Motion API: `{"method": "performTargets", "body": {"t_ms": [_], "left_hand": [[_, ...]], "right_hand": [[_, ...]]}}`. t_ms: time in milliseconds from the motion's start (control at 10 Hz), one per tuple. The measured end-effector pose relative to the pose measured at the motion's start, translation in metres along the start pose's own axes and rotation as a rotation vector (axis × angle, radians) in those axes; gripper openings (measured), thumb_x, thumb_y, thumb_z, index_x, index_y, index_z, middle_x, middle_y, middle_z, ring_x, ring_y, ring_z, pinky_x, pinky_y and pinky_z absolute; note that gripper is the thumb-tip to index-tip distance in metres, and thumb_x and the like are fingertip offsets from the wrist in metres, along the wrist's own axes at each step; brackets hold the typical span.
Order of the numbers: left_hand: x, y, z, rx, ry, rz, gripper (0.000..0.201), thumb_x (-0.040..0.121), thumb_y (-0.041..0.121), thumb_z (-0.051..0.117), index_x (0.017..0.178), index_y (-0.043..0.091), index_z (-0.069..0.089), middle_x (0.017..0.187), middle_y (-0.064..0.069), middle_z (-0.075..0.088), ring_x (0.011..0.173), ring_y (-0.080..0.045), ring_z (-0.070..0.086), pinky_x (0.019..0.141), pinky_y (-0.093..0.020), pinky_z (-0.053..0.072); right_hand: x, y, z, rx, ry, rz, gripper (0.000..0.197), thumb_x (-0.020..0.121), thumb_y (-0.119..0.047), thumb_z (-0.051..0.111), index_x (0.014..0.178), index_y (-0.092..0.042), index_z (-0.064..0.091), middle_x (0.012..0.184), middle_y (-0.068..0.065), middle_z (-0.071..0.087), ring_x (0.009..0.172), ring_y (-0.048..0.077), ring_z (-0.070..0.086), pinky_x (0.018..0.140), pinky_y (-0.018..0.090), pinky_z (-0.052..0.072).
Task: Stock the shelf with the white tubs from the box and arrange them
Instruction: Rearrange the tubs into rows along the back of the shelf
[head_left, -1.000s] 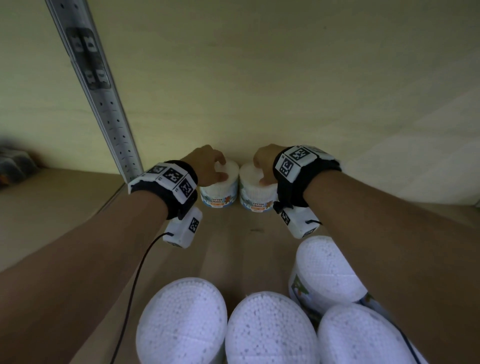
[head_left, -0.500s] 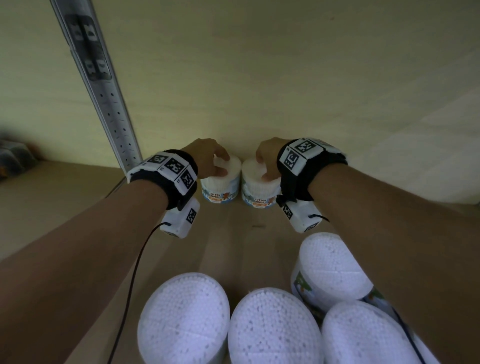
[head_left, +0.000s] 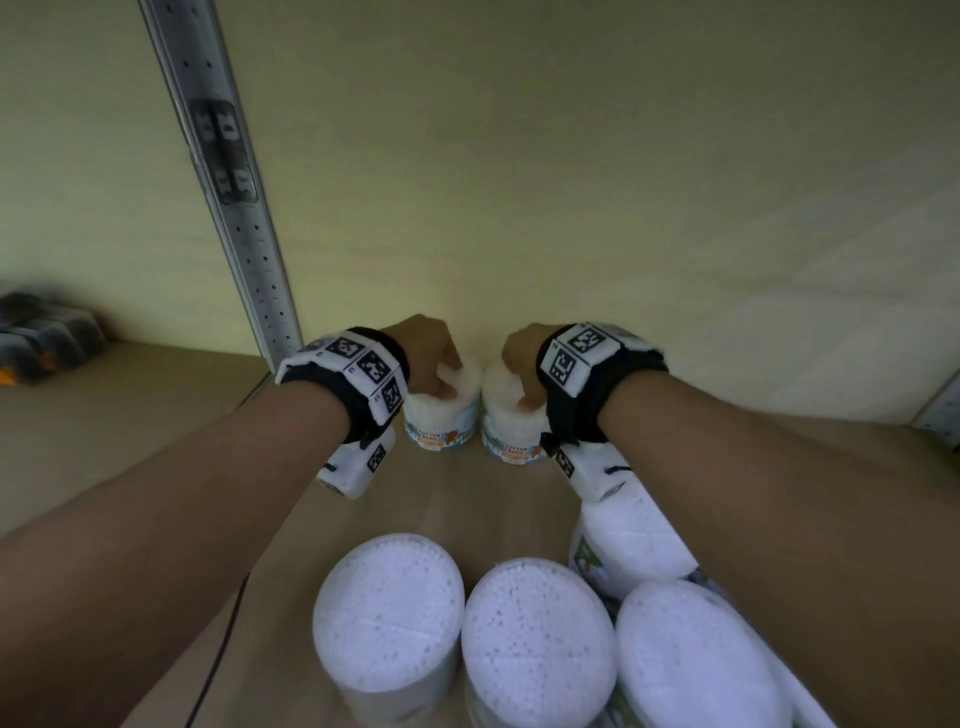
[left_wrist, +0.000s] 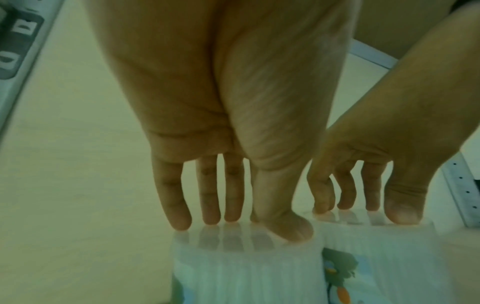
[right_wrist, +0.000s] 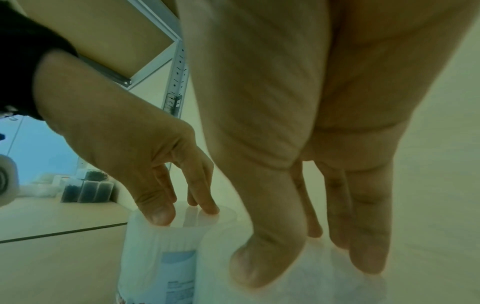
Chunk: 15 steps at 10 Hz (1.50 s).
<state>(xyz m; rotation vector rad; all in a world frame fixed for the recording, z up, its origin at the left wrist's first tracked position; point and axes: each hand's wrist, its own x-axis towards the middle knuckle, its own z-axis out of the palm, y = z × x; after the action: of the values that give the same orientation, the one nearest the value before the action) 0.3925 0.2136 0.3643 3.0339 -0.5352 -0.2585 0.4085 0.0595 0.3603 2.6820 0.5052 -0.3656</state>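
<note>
Head view: at wall (head_left: 519, 208), presses left tub (head_left: 441, 421) with left hand (head_left: 423, 348), right tub (head_left: 511, 431) with right hand (head_left: 522, 358), fingers (left_wrist: 171, 195) straight, gripping neither; 4 more tubs (head_left: 388, 613) farther from wall.

A perforated grey metal upright (head_left: 234, 208) stands against a pale yellow-green wall (head_left: 571, 182). A tan wooden shelf board (head_left: 130, 415) lies at its foot, with perhaps dark blurred containers (head_left: 47, 332) to its left.

Head view high, forward-down — both wrist views close on same tubs (head_left: 441, 418)
</note>
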Motion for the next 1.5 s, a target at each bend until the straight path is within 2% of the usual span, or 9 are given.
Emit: {"method": "performTargets", "body": {"t_ms": [200, 300, 500, 600, 700, 900, 1200, 1400, 1500], "left_hand": [[-0.043, 0.019, 0.002, 0.034, -0.056, 0.036, 0.056, 0.087, 0.029, 0.067, 0.134, 0.003, 0.051, 0.139, -0.011, 0.052, 0.125, -0.026, 0.051, 0.102, -0.029, 0.039], [-0.065, 0.025, 0.006, 0.050, -0.065, 0.035, 0.056, 0.086, 0.028, 0.068, 0.132, 0.004, 0.050, 0.137, -0.013, 0.049, 0.123, -0.027, 0.049, 0.100, -0.032, 0.040], [-0.102, 0.036, 0.011, 0.061, -0.105, 0.034, 0.052, 0.084, 0.025, 0.070, 0.126, 0.005, 0.050, 0.131, -0.012, 0.052, 0.111, -0.026, 0.053, 0.082, -0.028, 0.041], [-0.115, 0.041, 0.012, 0.071, -0.113, 0.024, 0.049, 0.082, 0.025, 0.071, 0.122, 0.005, 0.050, 0.122, -0.011, 0.056, 0.090, -0.019, 0.047, 0.069, -0.025, 0.037], [-0.125, 0.046, 0.011, 0.105, -0.102, 0.016, 0.048, 0.082, 0.026, 0.071, 0.121, 0.006, 0.052, 0.114, -0.010, 0.058, 0.086, -0.018, 0.045, 0.054, -0.024, 0.029], [-0.136, 0.048, 0.015, 0.082, -0.079, 0.004, 0.046, 0.081, 0.024, 0.071, 0.120, 0.007, 0.053, 0.122, -0.012, 0.059, 0.090, -0.022, 0.050, 0.072, -0.027, 0.037], [-0.141, 0.049, 0.020, 0.063, -0.078, -0.036, 0.047, 0.084, 0.025, 0.068, 0.125, 0.009, 0.051, 0.129, -0.011, 0.054, 0.114, -0.029, 0.054, 0.091, -0.035, 0.045], [-0.146, 0.051, 0.019, 0.003, -0.073, -0.082, 0.050, 0.088, 0.027, 0.062, 0.134, 0.014, 0.049, 0.137, -0.008, 0.050, 0.121, -0.026, 0.052, 0.100, -0.035, 0.046], [-0.150, 0.057, 0.018, -0.032, -0.021, -0.083, 0.048, 0.091, 0.025, 0.055, 0.137, 0.015, 0.048, 0.139, -0.007, 0.050, 0.123, -0.024, 0.051, 0.101, -0.033, 0.045]], "right_hand": [[-0.050, -0.013, -0.005, 0.168, -0.025, 0.011, 0.011, 0.085, -0.017, 0.069, 0.090, -0.019, 0.060, 0.077, 0.000, 0.048, 0.096, 0.022, 0.053, 0.077, 0.028, 0.036], [-0.076, -0.021, 0.001, 0.142, 0.017, -0.011, 0.047, 0.084, -0.028, 0.069, 0.125, -0.008, 0.059, 0.121, 0.012, 0.060, 0.114, 0.031, 0.059, 0.084, 0.031, 0.045], [-0.108, -0.039, 0.013, 0.044, 0.007, -0.028, 0.060, 0.068, -0.054, 0.070, 0.113, -0.016, 0.062, 0.107, 0.006, 0.065, 0.091, 0.029, 0.064, 0.082, 0.039, 0.055], [-0.122, -0.042, 0.012, 0.013, -0.043, -0.011, 0.056, 0.076, -0.049, 0.068, 0.117, -0.012, 0.060, 0.113, 0.005, 0.066, 0.099, 0.027, 0.064, 0.080, 0.031, 0.050], [-0.119, -0.049, 0.017, 0.036, -0.077, 0.011, 0.061, 0.073, -0.053, 0.068, 0.119, -0.014, 0.060, 0.114, 0.006, 0.067, 0.097, 0.029, 0.065, 0.084, 0.041, 0.053], [-0.090, -0.052, 0.043, 0.067, -0.057, -0.036, 0.066, 0.070, -0.056, 0.068, 0.117, -0.010, 0.059, 0.116, 0.008, 0.065, 0.094, 0.032, 0.064, 0.082, 0.043, 0.052], [-0.004, -0.019, 0.108, 0.321, -0.025, 0.026, 0.084, 0.022, -0.078, 0.067, 0.090, -0.039, 0.039, 0.094, -0.007, 0.066, 0.075, 0.023, 0.066, 0.071, 0.039, 0.057], [-0.147, -0.042, 0.030, 0.422, 0.033, 0.015, 0.056, 0.084, -0.037, 0.067, 0.129, -0.008, 0.053, 0.125, 0.010, 0.060, 0.112, 0.031, 0.060, 0.092, 0.034, 0.049], [-0.170, -0.033, 0.030, 0.488, 0.103, 0.054, 0.050, 0.090, -0.031, 0.061, 0.133, -0.007, 0.053, 0.133, 0.010, 0.056, 0.118, 0.027, 0.056, 0.092, 0.030, 0.045]]}}
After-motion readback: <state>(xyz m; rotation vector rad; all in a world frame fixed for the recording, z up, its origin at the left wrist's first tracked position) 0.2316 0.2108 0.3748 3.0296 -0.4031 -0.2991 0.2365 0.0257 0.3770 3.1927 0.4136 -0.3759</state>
